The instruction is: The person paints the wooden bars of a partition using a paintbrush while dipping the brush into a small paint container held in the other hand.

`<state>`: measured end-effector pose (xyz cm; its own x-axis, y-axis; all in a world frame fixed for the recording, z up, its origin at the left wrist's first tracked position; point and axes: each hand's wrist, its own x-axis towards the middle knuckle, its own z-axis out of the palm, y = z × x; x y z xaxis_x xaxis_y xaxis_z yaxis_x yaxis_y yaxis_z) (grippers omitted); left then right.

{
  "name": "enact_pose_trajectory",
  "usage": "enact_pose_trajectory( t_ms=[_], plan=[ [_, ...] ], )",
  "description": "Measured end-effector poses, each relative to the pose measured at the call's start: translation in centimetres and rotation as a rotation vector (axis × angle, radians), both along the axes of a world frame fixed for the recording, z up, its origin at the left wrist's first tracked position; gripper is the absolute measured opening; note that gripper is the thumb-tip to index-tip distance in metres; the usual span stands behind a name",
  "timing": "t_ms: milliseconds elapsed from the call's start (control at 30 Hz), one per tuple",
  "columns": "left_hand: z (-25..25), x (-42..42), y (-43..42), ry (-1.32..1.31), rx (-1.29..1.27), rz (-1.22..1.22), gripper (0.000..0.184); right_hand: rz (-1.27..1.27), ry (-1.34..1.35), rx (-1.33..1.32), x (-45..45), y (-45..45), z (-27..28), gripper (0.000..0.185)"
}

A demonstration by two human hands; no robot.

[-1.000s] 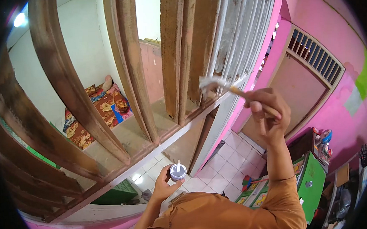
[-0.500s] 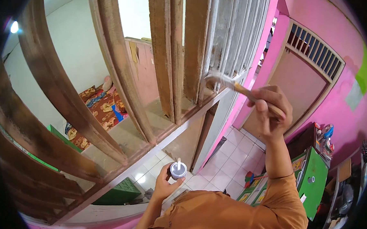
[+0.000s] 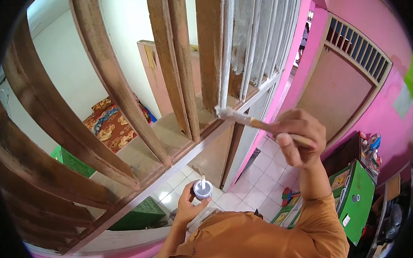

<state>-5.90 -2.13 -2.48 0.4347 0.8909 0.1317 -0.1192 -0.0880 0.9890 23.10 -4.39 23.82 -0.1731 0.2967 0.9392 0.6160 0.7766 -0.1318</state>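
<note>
My right hand [image 3: 301, 136] is closed around the wooden handle of a paintbrush [image 3: 258, 124]. Its pale, paint-covered bristles are at the foot of a white-coated slat edge, by the horizontal rail [image 3: 184, 158]; whether they touch cannot be made out. Low in the middle, my left hand [image 3: 188, 207] grips a small open pot of paint [image 3: 203, 190] with a pale stick standing in it. Bare brown wooden slats [image 3: 118, 86] rise from the rail to the left. Slats farther right [image 3: 262, 39] wear a white-grey coat.
Behind the slats lies a patterned red-brown mattress or cloth [image 3: 116, 126]. To the right are a pink wall, a closed door [image 3: 336, 84] and a green cabinet [image 3: 357, 205]. White floor tiles [image 3: 246, 185] show below, and a distant person [image 3: 302, 42] appears through the doorway.
My right hand has brought the paintbrush down and left, from the white slats to the foot of a slat edge. The view has shifted slightly; my left hand still holds the pot.
</note>
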Motion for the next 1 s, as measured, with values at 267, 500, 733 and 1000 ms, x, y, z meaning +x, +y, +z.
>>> enact_pose_trajectory(
  t_ms=[267,500,733,1000],
  plan=[
    [0.0,0.0,0.0,0.013,-0.014,-0.021,0.067,-0.046,0.085,0.030,0.2,1.0,-0.7,0.009],
    [0.4,0.1,-0.2,0.019,-0.045,0.003,0.067,0.002,-0.007,-0.016,0.1,1.7,-0.3,0.010],
    [0.2,0.5,-0.1,0.010,-0.042,-0.004,0.067,-0.089,-0.011,0.295,-1.1,2.5,6.6,0.018],
    [0.2,0.8,-0.4,0.018,-0.059,0.012,0.065,0.283,0.636,0.053,-0.2,2.4,0.8,0.028]
  ],
)
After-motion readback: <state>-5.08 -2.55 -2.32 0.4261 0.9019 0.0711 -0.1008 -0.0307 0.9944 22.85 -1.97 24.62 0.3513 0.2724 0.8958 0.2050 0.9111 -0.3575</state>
